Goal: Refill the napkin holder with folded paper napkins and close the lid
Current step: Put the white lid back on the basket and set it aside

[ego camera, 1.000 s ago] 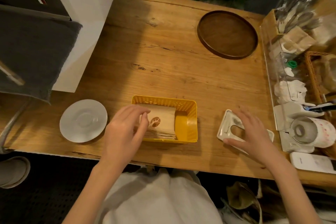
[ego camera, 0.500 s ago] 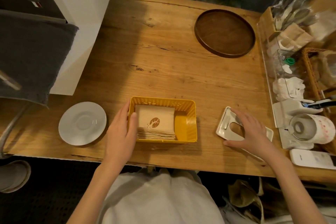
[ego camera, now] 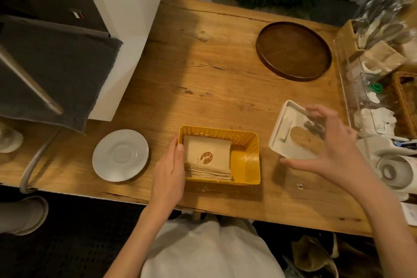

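Note:
A yellow perforated napkin holder [ego camera: 244,140] sits near the table's front edge. A stack of brown folded napkins [ego camera: 207,157] with a printed logo fills its left part. My left hand [ego camera: 170,171] rests against the holder's left wall, thumb over the rim touching the stack. To the right, my right hand [ego camera: 331,144] grips the white lid [ego camera: 284,133] with an oval slot, holding it tilted and lifted off the wooden table [ego camera: 203,74], underside facing up.
A white saucer [ego camera: 120,155] lies left of the holder. A round dark wooden tray [ego camera: 293,51] sits at the back right. Clear bins, cutlery and a cup [ego camera: 397,171] crowd the right edge. A white machine [ego camera: 126,29] with a grey towel stands at left.
My right hand has picked the lid up off the table and tilted it. My left hand came down from above the napkins to the holder's left wall.

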Available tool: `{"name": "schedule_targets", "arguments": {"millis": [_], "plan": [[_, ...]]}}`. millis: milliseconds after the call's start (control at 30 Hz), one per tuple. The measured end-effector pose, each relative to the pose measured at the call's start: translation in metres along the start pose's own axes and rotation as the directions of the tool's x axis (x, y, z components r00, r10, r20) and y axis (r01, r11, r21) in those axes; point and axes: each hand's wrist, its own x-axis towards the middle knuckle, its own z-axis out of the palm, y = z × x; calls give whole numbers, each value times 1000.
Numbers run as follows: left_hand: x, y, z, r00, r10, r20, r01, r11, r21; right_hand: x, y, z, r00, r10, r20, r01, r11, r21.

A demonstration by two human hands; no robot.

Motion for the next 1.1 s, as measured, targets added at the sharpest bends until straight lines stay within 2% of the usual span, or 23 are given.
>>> {"name": "schedule_targets", "arguments": {"millis": [67, 133, 267, 367, 500, 600, 733, 967, 1100], "plan": [[0, 1, 0, 1000, 6, -2, -6, 1000, -23, 3, -27, -4, 998, -64, 10, 64, 998, -13], [0, 3, -1, 1000, -2, 10, 3, 998, -61, 8, -57, 4, 990, -99, 98, 100, 995, -8], [0, -2, -2, 991, -113, 69, 124, 976, -181, 13, -100, 40, 937, -157, 312, 167, 986, -6], [-2, -5, -1, 980, -170, 108, 196, 930, -312, 11, -119, 57, 898, -170, 407, 186, 983, 1], [-6, -5, -2, 974, -195, 117, 226, 879, -419, 13, -133, 67, 882, -232, 411, 265, 964, -26], [-6, -5, -6, 970, -229, 79, 238, 847, -476, 15, -135, 73, 878, -240, 413, 280, 959, -37], [-4, -3, -9, 953, -283, 109, 297, 802, -517, 17, -136, 78, 879, -242, 410, 284, 958, -43], [0, 8, -13, 959, -256, 120, 280, 804, -524, 14, -131, 86, 903, -214, 372, 249, 967, -47], [3, 18, -17, 977, -190, 99, 214, 834, -508, 17, -125, 85, 910, -210, 357, 243, 969, -49]]}}
